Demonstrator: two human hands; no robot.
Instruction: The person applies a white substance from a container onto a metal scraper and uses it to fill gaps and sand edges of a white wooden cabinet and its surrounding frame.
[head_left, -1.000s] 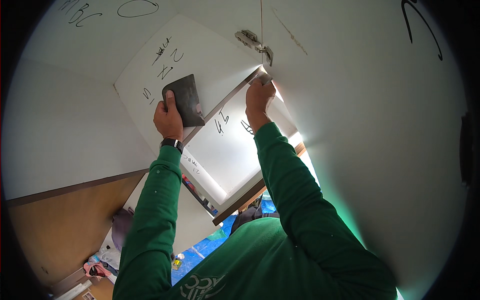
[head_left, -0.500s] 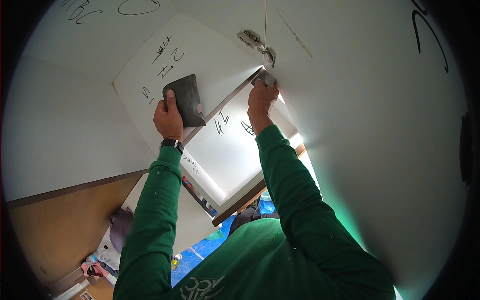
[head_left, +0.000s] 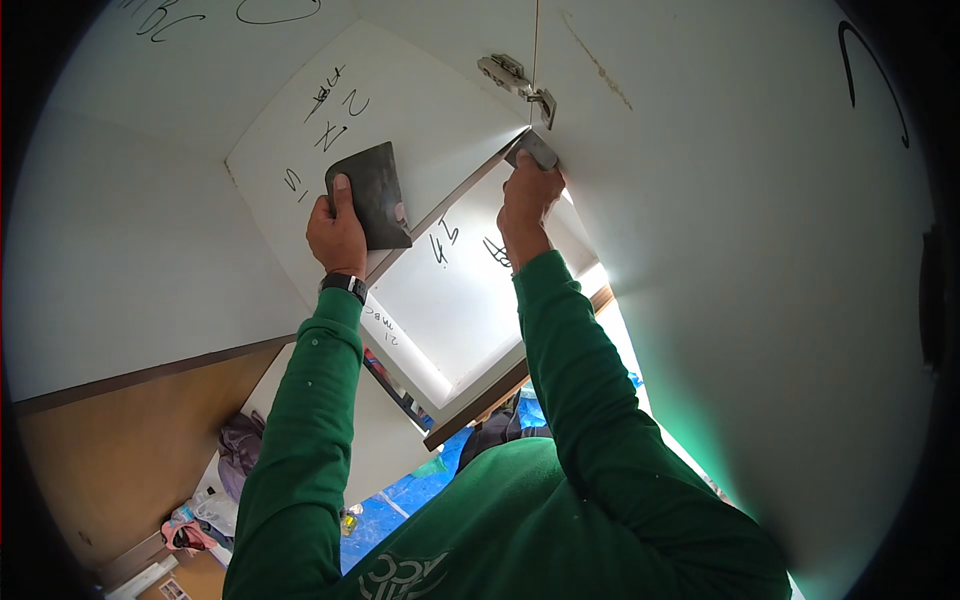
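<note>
In my left hand (head_left: 338, 237) is a dark grey flat plate (head_left: 370, 195), its thumb lying on the face and the fingers behind it. The plate's lower right corner comes close to the brown front edge (head_left: 440, 212) of a white cabinet panel. My right hand (head_left: 528, 205) is closed on a small grey flat blade (head_left: 535, 150), held up at the corner where that edge meets the tall white door panel (head_left: 720, 250). Whether the blade touches the edge cannot be made out. Just above it sits a metal hinge (head_left: 515, 78).
Under the edge is a lit white compartment (head_left: 450, 300) with handwriting on it. The door panel stands close along my right arm. Below left are a brown wooden panel (head_left: 140, 450), a purple bag (head_left: 240, 455) and a pile of cloth and plastic (head_left: 195, 525). Blue sheeting (head_left: 385, 525) lies on the floor.
My right hand has turned slightly and shifted a little to the right, and more of the blade shows. My left hand and its plate have hardly moved.
</note>
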